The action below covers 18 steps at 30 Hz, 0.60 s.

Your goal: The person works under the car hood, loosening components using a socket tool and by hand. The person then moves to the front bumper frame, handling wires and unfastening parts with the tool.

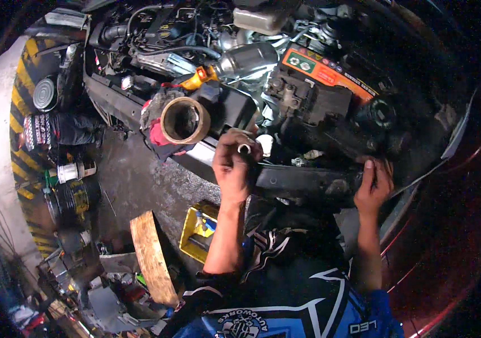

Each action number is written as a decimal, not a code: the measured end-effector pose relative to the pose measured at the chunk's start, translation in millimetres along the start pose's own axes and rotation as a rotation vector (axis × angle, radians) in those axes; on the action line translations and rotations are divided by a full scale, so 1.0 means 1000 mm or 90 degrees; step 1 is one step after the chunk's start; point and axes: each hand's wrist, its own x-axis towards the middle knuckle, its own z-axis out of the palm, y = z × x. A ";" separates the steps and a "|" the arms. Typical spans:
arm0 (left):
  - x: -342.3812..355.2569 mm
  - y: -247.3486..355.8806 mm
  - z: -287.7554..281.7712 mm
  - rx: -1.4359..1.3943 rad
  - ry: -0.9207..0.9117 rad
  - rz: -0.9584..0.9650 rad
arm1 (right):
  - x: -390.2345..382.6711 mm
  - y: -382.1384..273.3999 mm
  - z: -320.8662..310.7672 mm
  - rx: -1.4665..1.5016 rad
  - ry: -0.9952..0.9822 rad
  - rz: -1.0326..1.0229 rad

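My left hand (232,169) grips a small hollow metal piece (244,149), its round open end facing up, just above the front edge of a car's engine bay (285,181). Close to its left, a tan cylindrical container (172,119) rests on dark and red rags (159,135). My right hand (374,183) is at that front edge on the right, fingers closed; whatever is in them is too dark to make out. Beyond both hands sit a battery (314,101) with an orange label, a yellow-orange plastic part (198,79) and a silver metal cover (249,59).
Another person (66,129) in dark clothes is bent low at the left, beside a striped yellow-black edge (22,112), buckets (76,171) and a dark drum (70,200). Below lie a yellow crate (190,239), a wooden board (150,253) and scattered clutter. A red car panel (443,259) curves along the right.
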 end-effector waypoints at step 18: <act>-0.001 -0.004 -0.011 0.042 -0.095 -0.001 | -0.002 0.007 -0.003 0.028 -0.019 0.046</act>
